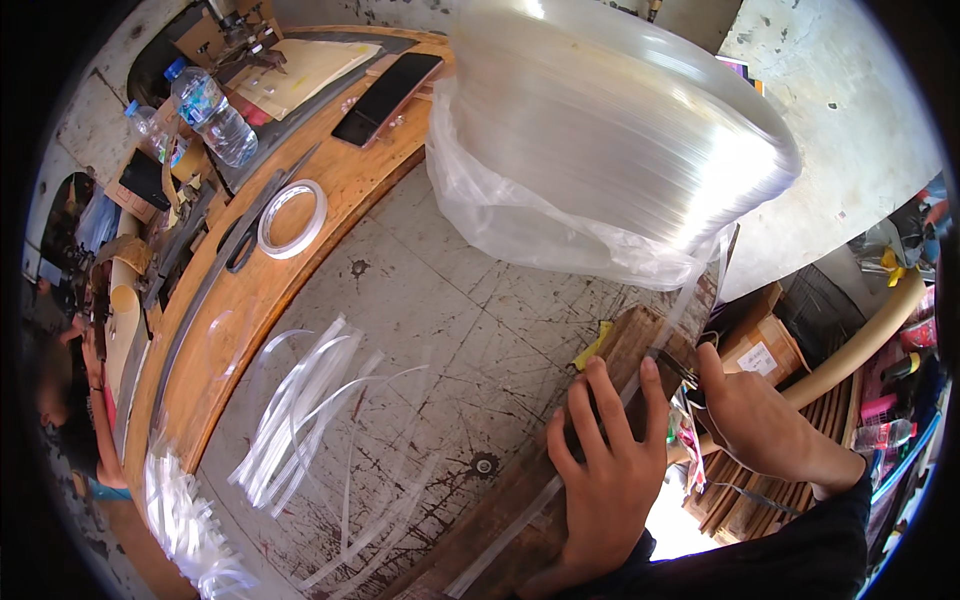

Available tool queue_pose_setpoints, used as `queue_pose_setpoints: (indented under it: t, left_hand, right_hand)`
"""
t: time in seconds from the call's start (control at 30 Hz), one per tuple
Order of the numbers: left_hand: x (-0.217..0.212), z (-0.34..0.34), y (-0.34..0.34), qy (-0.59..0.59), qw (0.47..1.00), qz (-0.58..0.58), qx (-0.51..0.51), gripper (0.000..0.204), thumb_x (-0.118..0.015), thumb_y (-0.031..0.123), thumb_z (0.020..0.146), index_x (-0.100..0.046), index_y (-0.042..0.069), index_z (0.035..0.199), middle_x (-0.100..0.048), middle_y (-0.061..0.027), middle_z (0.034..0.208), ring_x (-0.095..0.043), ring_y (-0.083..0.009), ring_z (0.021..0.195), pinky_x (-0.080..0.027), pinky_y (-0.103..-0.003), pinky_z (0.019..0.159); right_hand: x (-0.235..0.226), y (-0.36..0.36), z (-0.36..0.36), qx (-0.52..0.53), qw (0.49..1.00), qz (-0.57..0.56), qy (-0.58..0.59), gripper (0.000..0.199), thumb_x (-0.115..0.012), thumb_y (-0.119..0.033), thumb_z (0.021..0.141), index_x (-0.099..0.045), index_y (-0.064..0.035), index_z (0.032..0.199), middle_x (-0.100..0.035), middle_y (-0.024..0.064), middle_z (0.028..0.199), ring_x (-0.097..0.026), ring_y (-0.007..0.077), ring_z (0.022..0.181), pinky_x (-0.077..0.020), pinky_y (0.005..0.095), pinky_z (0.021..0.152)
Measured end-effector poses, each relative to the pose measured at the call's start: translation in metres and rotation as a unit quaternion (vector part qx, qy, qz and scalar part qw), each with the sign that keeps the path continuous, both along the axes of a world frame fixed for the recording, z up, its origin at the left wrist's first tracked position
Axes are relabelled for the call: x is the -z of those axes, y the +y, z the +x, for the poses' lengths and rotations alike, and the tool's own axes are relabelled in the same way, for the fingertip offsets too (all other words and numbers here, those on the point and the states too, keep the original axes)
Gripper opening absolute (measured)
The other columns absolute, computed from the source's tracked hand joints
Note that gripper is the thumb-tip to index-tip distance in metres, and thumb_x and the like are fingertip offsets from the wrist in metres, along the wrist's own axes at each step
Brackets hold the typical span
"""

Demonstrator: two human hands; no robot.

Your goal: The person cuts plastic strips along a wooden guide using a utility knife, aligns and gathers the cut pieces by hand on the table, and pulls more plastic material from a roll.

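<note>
A clear plastic strip (pixel 518 517) lies along a dark wooden board (pixel 545 535) and leads up to a large coil of clear plastic strip (pixel 600 110), partly wrapped in a thin bag (pixel 510 215). My left hand (pixel 612 465) rests on the board with its fingers spread, pressing the strip down. At the board's far end my right hand (pixel 755 415) is closed around a small dark metal tool (pixel 676 366), held against the strip by my left fingertip. Its exact kind is partly hidden by my fingers.
Cut clear strips (pixel 300 415) lie loose on the scratched grey table (pixel 400 270), with another bundle (pixel 185 515) at the near left. A wooden ledge (pixel 245 320) carries a tape roll (pixel 293 219), scissors (pixel 243 240), a phone (pixel 388 98) and a water bottle (pixel 212 115). A cardboard box (pixel 765 345) stands right.
</note>
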State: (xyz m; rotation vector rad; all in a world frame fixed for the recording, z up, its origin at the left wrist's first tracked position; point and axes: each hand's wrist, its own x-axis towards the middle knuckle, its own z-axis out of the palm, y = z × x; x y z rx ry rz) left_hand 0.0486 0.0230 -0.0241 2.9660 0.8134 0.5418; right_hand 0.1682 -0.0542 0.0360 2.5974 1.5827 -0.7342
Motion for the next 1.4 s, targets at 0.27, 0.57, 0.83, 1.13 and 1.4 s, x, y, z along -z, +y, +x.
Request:
queue_pose_setpoints:
  t: [0.27,0.57,0.83,1.13,1.4]
  left_hand:
    - [0.002,0.0,-0.001,-0.018,0.999,0.028,-0.001,0.042,-0.055,0.019,0.079,-0.047,0.013,0.12,-0.048,-0.0206,0.113,-0.05,-0.0294,0.097,-0.039,-0.042,0.08]
    - [0.007,-0.002,-0.002,-0.072,0.997,0.032,-0.012,0.055,-0.068,0.028,0.068,-0.051,0.012,0.117,-0.047,-0.0166,0.114,-0.047,-0.0264,0.103,-0.036,-0.041,0.082]
    - [0.01,-0.001,-0.004,-0.079,0.995,0.05,-0.026,0.054,-0.068,0.031,0.067,-0.052,0.013,0.115,-0.048,-0.0157,0.112,-0.048,-0.0255,0.102,-0.038,-0.04,0.081]
    - [0.007,-0.005,-0.002,-0.086,0.996,0.026,-0.015,0.051,-0.064,0.031,0.073,-0.049,0.012,0.119,-0.046,-0.0163,0.115,-0.046,-0.0251,0.106,-0.037,-0.039,0.085]
    - [0.012,-0.013,0.0,-0.19,0.979,-0.069,-0.021,0.039,-0.058,0.027,0.08,-0.051,0.012,0.115,-0.05,-0.0125,0.113,-0.05,-0.0243,0.102,-0.039,-0.037,0.085]
  right_hand:
    - [0.006,-0.003,0.003,-0.003,0.997,0.079,0.006,0.023,-0.045,0.005,0.072,-0.032,0.0093,0.091,-0.052,0.0229,0.055,-0.056,0.0403,0.057,-0.0438,0.0455,0.051]
    - [0.014,-0.01,-0.012,-0.026,0.987,0.138,-0.076,0.02,-0.042,0.008,0.073,-0.033,0.0073,0.09,-0.052,0.0248,0.058,-0.056,0.0407,0.061,-0.0443,0.0458,0.055]
    - [0.019,-0.014,-0.014,-0.037,0.984,0.15,-0.094,0.025,-0.045,0.006,0.071,-0.032,0.0063,0.093,-0.052,0.0242,0.058,-0.054,0.0418,0.06,-0.0422,0.0482,0.056]
    - [0.012,-0.021,-0.015,0.0,0.987,0.112,-0.112,0.029,-0.051,0.0,0.074,-0.033,0.0034,0.095,-0.055,0.0243,0.062,-0.055,0.0417,0.063,-0.0427,0.0482,0.057]
    - [-0.006,-0.022,-0.003,0.152,0.955,0.251,0.042,0.014,-0.053,-0.007,0.082,-0.042,-0.0007,0.088,-0.054,0.0135,0.056,-0.056,0.0258,0.05,-0.0402,0.0352,0.048]
